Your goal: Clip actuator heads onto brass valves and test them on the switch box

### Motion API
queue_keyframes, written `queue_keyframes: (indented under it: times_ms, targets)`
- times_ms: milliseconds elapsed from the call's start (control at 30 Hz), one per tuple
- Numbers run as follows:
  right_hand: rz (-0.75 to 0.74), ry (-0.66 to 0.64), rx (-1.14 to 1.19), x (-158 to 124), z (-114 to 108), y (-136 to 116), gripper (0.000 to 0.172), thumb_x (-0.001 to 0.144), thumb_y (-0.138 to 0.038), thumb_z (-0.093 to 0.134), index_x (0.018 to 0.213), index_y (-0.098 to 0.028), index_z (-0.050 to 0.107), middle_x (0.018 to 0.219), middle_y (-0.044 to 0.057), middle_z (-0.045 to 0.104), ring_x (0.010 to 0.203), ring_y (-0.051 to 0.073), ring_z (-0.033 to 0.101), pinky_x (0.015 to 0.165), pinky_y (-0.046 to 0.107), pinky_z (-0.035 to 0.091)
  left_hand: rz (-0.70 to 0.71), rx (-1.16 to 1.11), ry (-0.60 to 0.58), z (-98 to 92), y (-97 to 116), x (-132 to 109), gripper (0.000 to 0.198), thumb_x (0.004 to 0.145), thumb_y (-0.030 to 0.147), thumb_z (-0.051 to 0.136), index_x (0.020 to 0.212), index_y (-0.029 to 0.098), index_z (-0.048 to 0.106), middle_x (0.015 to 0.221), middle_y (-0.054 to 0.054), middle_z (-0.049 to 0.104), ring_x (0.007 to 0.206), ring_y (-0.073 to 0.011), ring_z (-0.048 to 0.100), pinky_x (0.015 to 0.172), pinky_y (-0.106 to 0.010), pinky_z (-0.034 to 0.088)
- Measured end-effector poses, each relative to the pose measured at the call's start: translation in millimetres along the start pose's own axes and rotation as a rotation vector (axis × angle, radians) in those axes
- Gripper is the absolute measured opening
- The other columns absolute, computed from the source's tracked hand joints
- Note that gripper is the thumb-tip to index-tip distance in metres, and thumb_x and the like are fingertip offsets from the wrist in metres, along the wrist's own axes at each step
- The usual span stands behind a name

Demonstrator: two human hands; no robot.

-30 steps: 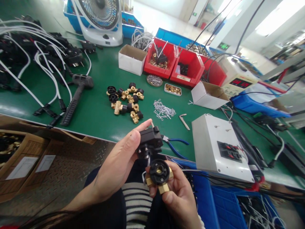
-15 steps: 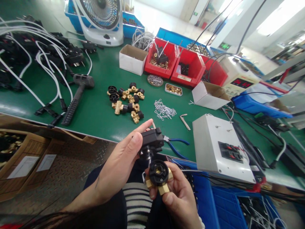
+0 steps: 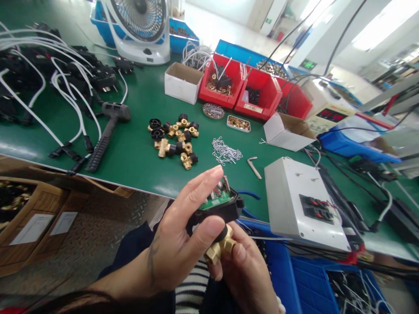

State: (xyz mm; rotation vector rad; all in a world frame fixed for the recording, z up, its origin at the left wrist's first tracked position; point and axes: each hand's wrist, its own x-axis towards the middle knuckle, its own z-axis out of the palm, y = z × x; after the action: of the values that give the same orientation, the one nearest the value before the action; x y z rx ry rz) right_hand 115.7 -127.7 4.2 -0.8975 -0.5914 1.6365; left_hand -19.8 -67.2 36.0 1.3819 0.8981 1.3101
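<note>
My left hand (image 3: 183, 231) grips a black plastic housing (image 3: 225, 210) whose open top shows a green circuit board (image 3: 218, 199) with metal pins. Just below it, my right hand (image 3: 248, 261) holds a brass valve fitting (image 3: 220, 249) with a black cap. The fitting's cap sits up against the underside of the housing; my left thumb covers part of the joint, so I cannot tell whether they are locked together. Blue-handled pliers (image 3: 249, 194) lie behind the housing, mostly hidden. Farther back on the green table rests a group of similar brass fittings (image 3: 178, 140).
A pile of wire clips (image 3: 225, 150) and an L-shaped metal tool (image 3: 254, 168) lie mid-table. A hammer (image 3: 109, 131) and cabled black units (image 3: 98, 78) are left. Red bins (image 3: 222, 80) and a fan (image 3: 140, 35) stand behind; a grey box (image 3: 301, 200) is right.
The housing has tipped so its circuit board now shows. The brass fitting has turned and moved up against the housing's underside, and both hands have come together.
</note>
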Motion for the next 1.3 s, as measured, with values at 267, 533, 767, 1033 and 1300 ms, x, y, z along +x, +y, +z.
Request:
queue_keyframes:
  times_ms: [267,533,767,1033,1300]
  targets:
    - [-0.07,0.163,-0.161,1.1,11.5,-7.3,0.044,0.079,-0.04,0.082,0.119,-0.028,0.067,0.081,0.001,0.076,0.065,0.016,0.071,0.066,0.029,0.059,0.064,0.123,-0.064,1.0,-8.8,3.4,0.046,0.1,0.033,0.055,0.145,0.036,0.052,0.15,0.002,0.056,0.141,-0.0221,0.048,0.12,-0.032,0.032]
    - [-0.072,0.262,-0.164,12.0,7.7,-21.3,0.042,0.081,-0.047,0.079,0.116,-0.024,0.07,0.089,0.004,0.077,0.072,0.014,0.069,0.064,0.023,0.055,0.167,0.485,-0.187,-12.4,-20.8,0.8,0.092,0.079,0.038,0.081,0.156,0.035,0.032,0.157,-0.009,0.042,0.144,-0.034,0.041,0.118,-0.044,0.037]
    - [-0.339,0.254,-0.473,16.6,-13.9,-18.7,0.046,0.092,-0.062,0.055,0.118,-0.027,0.069,0.104,0.006,0.071,0.089,0.02,0.066,0.081,0.035,0.055,0.286,0.674,-0.133,-8.0,-17.4,-1.0,0.076,0.08,0.032,0.076,0.146,0.016,0.042,0.125,-0.013,0.058,0.115,-0.0248,0.059,0.098,-0.034,0.055]
    - [-0.541,0.298,-0.347,43.9,11.1,-35.2,0.05,0.095,-0.065,0.041,0.109,-0.028,0.071,0.111,0.008,0.061,0.096,0.024,0.062,0.087,0.044,0.053,0.318,0.524,-0.104,12.8,-20.9,-14.7,0.075,0.077,0.03,0.073,0.144,0.014,0.042,0.121,-0.011,0.057,0.109,-0.0212,0.059,0.095,-0.029,0.057]
    - [-0.478,0.341,-0.53,61.2,12.5,-37.3,0.049,0.099,-0.058,0.029,0.096,-0.025,0.065,0.092,0.006,0.062,0.089,0.022,0.063,0.08,0.04,0.053,0.221,0.515,-0.057,14.2,-26.9,-8.8,0.072,0.074,0.032,0.074,0.137,0.016,0.044,0.11,-0.008,0.056,0.099,-0.0208,0.061,0.087,-0.032,0.06]
